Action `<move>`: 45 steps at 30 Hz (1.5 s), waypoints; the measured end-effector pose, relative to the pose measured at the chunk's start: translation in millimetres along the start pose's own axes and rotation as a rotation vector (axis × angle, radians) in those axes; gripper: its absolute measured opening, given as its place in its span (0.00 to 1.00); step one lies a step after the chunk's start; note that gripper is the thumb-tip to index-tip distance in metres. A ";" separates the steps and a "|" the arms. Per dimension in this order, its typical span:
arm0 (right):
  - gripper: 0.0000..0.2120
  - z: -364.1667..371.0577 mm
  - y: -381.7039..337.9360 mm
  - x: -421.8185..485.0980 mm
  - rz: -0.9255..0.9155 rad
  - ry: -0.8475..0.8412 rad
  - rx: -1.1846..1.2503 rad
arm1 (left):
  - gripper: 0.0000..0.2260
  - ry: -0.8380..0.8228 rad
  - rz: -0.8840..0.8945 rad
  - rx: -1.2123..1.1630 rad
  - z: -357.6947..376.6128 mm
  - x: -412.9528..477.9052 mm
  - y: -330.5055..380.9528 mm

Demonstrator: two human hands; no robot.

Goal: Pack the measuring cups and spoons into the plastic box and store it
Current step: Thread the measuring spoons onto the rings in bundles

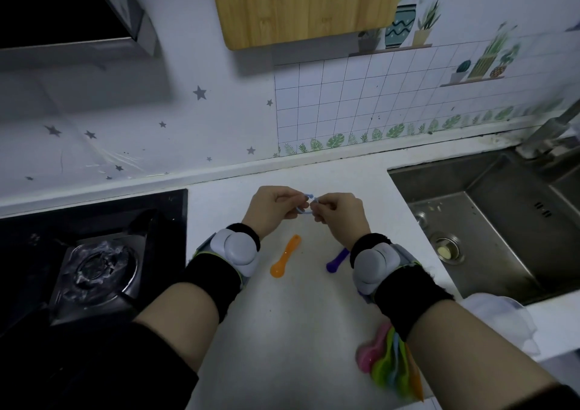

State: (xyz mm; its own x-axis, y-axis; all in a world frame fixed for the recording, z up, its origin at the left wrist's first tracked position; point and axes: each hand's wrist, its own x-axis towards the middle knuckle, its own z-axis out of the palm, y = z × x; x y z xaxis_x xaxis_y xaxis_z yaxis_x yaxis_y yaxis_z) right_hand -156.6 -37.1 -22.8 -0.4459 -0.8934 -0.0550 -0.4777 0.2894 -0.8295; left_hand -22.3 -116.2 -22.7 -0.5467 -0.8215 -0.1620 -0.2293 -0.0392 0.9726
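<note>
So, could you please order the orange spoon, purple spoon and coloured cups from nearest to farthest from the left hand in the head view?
1. Orange spoon, on the counter just below the left hand pinching the blue ring.
2. Purple spoon, farther right on the counter.
3. Coloured cups, far right near the front edge.

The right forearm hides part of the blurred coloured measuring pieces, cups or spoons unclear, the right wristband covers one end of the purple spoon, and the left hand and right hand conceal most of the blue ring.
</note>
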 end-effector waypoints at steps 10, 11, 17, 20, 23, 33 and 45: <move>0.10 17.5 -3.1 -4.1 0.020 -0.026 -0.021 | 0.07 0.019 -0.023 0.028 -8.2 -6.2 -8.7; 0.10 19.6 -2.9 -4.2 0.026 -0.031 -0.006 | 0.07 0.026 -0.018 0.036 -9.7 -6.3 -9.4; 0.06 41.1 18.9 -8.1 0.257 0.046 0.001 | 0.07 0.097 -0.039 0.052 -24.7 -1.5 -17.3; 0.06 57.0 32.0 -14.3 0.425 0.027 -0.119 | 0.07 0.089 -0.047 0.064 -31.1 -1.9 -23.5; 0.11 74.7 38.2 -17.8 0.548 -0.018 -0.170 | 0.07 0.086 -0.061 0.072 -36.7 -1.9 -30.3; 0.18 109.1 32.3 -9.5 0.630 -0.076 -0.219 | 0.07 0.062 -0.100 0.056 -57.6 -1.9 -44.5; 0.16 106.9 26.1 0.7 0.603 -0.086 -0.230 | 0.08 0.050 -0.085 0.109 -55.6 3.0 -35.8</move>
State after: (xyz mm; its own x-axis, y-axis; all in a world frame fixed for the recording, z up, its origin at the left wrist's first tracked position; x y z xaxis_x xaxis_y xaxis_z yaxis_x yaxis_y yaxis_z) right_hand -88.5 -66.9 -103.9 -0.6287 -0.5727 -0.5260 -0.3165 0.8063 -0.4997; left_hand 29.1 -148.8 -48.7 -0.4814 -0.8454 -0.2315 -0.3607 -0.0497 0.9314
